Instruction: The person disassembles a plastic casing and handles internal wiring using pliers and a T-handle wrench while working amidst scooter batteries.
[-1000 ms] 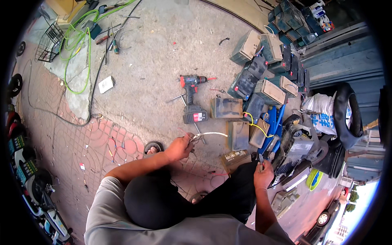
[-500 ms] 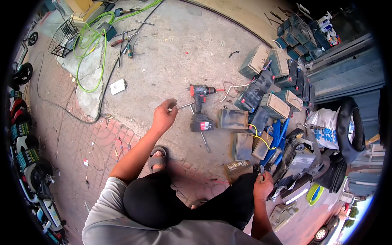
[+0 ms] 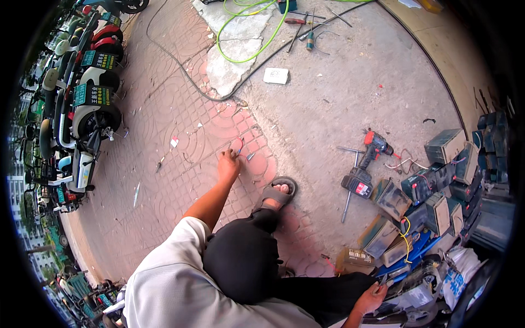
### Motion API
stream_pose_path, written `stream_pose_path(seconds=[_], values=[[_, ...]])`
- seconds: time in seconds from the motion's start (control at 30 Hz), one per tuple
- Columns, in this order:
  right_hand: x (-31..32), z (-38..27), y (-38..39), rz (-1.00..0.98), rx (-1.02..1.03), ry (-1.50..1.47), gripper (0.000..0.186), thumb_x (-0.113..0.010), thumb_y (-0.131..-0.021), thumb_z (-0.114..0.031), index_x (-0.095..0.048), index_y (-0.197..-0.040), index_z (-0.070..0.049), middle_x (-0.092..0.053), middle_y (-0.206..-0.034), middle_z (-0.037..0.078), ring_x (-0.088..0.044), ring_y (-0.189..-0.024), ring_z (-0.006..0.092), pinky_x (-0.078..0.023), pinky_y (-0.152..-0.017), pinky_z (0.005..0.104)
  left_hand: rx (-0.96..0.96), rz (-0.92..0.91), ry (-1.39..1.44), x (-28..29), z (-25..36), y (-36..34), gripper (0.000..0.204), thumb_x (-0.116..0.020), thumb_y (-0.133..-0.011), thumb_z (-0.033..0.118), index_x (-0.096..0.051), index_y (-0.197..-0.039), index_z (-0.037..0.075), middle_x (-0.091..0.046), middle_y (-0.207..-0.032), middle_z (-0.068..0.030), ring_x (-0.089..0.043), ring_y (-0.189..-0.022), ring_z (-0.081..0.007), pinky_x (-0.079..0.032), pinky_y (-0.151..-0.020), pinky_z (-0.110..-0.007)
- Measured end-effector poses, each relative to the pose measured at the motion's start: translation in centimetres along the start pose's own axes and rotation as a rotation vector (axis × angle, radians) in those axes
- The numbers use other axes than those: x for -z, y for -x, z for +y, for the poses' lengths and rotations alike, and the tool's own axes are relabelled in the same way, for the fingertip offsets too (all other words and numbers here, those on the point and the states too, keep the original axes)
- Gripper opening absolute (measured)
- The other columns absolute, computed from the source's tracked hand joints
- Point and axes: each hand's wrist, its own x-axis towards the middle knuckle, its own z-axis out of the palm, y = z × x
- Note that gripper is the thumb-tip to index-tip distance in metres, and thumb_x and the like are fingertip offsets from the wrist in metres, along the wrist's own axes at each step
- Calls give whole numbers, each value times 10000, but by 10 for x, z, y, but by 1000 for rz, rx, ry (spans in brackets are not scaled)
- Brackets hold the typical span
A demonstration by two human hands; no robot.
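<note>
Right hand (image 3: 371, 298): grip pinching a small metal tool (image 3: 384, 279)
Left hand (image 3: 228, 165): down at the red brick paving (image 3: 164, 120); cannot tell whether its grip pinches anything
Blue-and-red wire (image 3: 241, 146): loose on the paving, just beside that hand
Batteries (image 3: 392, 199): clustered to the right, a yellow lead (image 3: 406, 235) across some
Progress: seemingly part-way, tool in hand, wire lying loose, no finished join seen

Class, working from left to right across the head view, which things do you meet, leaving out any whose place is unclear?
Parked scooters → red-and-white scrap → left hand → sandalled left foot → cordless drill → white sack.
</note>
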Motion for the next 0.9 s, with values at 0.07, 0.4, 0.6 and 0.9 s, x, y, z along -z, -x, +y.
stream_pose_path(seconds=[0.07,0.4,0.6,0.9], values=[[2,1,0,-10,12,-4,370,-676,-968,-185,-636,-1252,50,-686,-1173,255,-678,-1028,394,-536,-912,436,-76,5,-53,-2,1,-8,219,-687,-869,157,-683,-1065,58,-625,-1112,-183,-640,-1062,-396,-531,-893,-484],[6,-2,3,-29,-43,35,378,-676,-966,-183,-630,-1254,57,-675,-1190,257,-681,-1023,393,-543,-914,439,-292,3,-201,-21,1,-25,225,-672,-908,210,-623,-1068,61,-636,-1070,-179,-669,-996,-377,-554,-824,-499],[7,-12,0,-40,-35,35,365,-687,-957,-179,-634,-1233,55,-680,-1151,254,-681,-1001,400,-543,-879,451,-329,-122,-317,-28,-2,-49,219,-624,-928,210,-605,-1069,43,-702,-985,-202,-704,-898,-402,-570,-771,-508],[8,-11,7,31,-30,48,333,-703,-917,-139,-653,-1198,32,-693,-1085,237,-680,-954,407,-538,-846,465,71,-407,351,2,119,-38,271,-721,-802,235,-668,-757,-27,-704,-710,-170,-707,-606,-258,-570,-595,-388]])
